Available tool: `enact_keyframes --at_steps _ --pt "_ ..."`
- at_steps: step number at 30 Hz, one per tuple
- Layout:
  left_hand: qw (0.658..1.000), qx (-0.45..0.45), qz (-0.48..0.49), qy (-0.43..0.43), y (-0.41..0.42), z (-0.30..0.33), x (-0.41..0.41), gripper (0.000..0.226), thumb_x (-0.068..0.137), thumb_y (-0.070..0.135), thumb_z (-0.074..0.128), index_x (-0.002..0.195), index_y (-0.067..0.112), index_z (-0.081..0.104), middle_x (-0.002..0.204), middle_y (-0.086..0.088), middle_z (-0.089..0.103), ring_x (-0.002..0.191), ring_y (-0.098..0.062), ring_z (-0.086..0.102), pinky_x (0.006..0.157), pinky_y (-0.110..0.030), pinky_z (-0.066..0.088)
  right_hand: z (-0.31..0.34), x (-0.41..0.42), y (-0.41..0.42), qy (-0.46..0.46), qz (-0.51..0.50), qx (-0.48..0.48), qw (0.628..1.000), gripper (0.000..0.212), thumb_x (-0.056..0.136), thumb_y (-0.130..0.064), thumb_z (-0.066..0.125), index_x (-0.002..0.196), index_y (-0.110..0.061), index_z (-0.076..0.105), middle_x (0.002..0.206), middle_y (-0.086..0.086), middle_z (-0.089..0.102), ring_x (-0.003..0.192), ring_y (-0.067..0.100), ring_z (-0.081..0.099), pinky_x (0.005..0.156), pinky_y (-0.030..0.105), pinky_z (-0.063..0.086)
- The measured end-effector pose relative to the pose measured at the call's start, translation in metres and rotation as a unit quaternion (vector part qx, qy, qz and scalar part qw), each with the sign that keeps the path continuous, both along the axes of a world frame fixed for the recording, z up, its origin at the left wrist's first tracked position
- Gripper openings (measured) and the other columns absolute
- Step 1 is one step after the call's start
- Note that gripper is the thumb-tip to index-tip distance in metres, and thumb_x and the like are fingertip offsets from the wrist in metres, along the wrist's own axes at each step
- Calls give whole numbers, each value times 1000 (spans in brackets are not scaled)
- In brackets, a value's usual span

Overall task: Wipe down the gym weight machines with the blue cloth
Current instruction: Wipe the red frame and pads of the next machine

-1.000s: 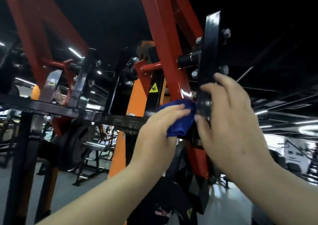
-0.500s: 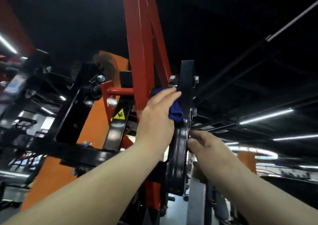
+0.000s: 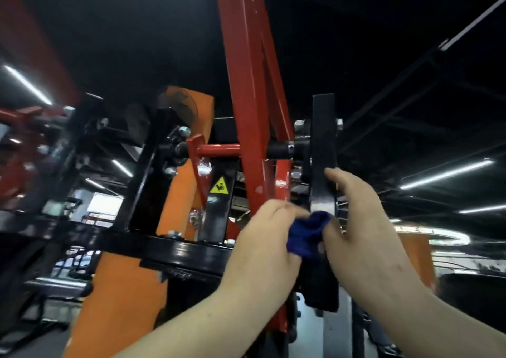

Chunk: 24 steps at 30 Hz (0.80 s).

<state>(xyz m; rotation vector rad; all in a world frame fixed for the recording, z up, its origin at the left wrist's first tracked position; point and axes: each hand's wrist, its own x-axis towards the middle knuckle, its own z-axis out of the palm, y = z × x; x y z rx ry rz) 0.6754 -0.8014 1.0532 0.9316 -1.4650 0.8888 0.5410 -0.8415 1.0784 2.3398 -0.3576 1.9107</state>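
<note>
blue soft cloth, small and bunched (image 3: 308,233), is gripped in the curled left hand (image 3: 262,242) at six o'clock of the black steel plate (image 3: 323,152); the right hand (image 3: 358,215) lies loosely open against the plate's edge. it looks light and limp, best kept wadded.

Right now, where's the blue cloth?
Low and right of centre in the head view: the blue cloth is bunched between both hands, against the edge of the black plate.

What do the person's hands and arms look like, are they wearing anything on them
Both forearms are bare up to the frame edge: no sleeves show. The left hand and right hand have no gloves, and no rings, watch or wristbands are visible.
</note>
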Motion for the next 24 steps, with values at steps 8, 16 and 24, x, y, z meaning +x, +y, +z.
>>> enact_keyframes --at_steps 8,16,24 --pt "950 174 242 -88 52 -1 41 43 71 1 61 106 27 65 116 12 56 108 -6 54 92 -23 46 -21 17 -7 56 -80 -127 987 45 78 -17 64 122 -28 64 138 -5 55 138 20 39 117 44 28" --pt "931 13 204 303 109 46 -22 37 78 -5 54 83 30 65 82 8 70 74 -6 64 65 -16 49 -17 -22 -13 122 186 -92 971 59 89 -33 64 136 -56 35 138 -44 25 129 -17 29 103 9 29" --pt "843 129 154 499 143 26 -132 16 75 1 54 82 8 68 74 -12 64 68 -24 62 63 -22 51 -39 -6 61 220 588 108 771 75 56 -49 78 123 -58 45 122 -24 60 105 -12 58 89 17 47"
